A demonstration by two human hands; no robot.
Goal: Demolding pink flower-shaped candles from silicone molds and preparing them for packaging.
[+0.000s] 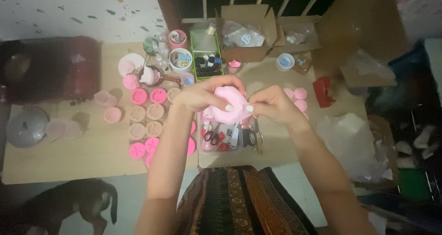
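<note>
Round pink and tan moulds [146, 120] in rows left of fingers; scissors tray [230, 138] just below; green box [206, 55], cardboard boxes [246, 32] beyond; dog [69, 205] lower left.

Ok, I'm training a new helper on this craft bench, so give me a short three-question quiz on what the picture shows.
1. True or false: both hands hold the pink mould.
2. Which lies directly below the hands: A) a clear box with scissors, B) a kettle, C) a laptop?
3. On which side of the person are the rows of round moulds?

Key:
1. True: the left hand and right hand grip the pink mould together.
2. A: the clear box holding scissors.
3. On the left, where the round moulds lie on the cardboard sheet.
</note>
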